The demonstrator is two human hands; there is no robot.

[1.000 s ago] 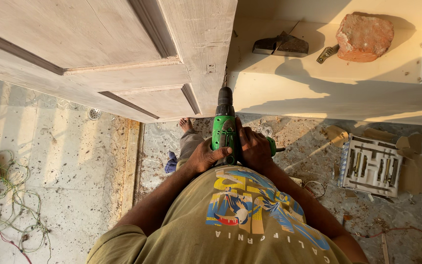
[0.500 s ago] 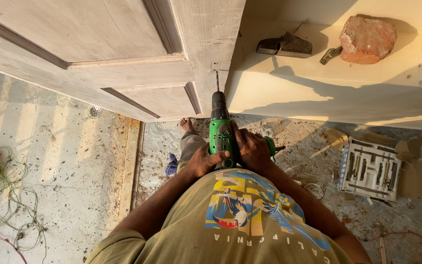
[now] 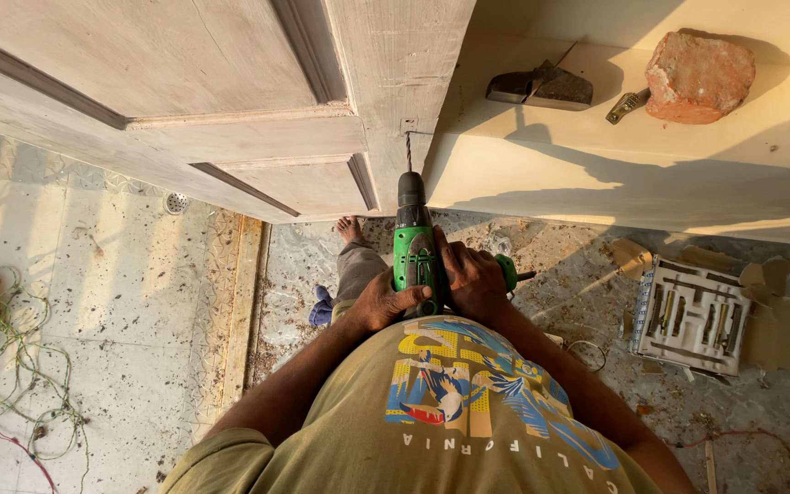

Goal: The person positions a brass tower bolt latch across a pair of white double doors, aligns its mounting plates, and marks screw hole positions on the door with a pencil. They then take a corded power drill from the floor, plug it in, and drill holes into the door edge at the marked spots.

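Note:
I hold a green and black power drill [image 3: 413, 240] in front of my chest with both hands. My left hand [image 3: 384, 300] wraps its left side, and my right hand [image 3: 474, 279] grips the handle on the right. The drill bit [image 3: 407, 152] points up at the edge of a pale wooden panelled door [image 3: 258, 101], its tip close to a small mark on the door's stile. My bare foot [image 3: 349, 229] stands on the floor below the door.
A cream ledge [image 3: 614, 155] to the right carries a dark hatchet head [image 3: 541, 87], a small metal piece [image 3: 626, 106] and a red brick [image 3: 699, 75]. An open bit case [image 3: 692, 316] lies on the dusty floor at right. Tangled green wires [image 3: 11, 366] lie at left.
The drill has drawn back from the door a little, so the whole bit now shows. Both hands keep their hold.

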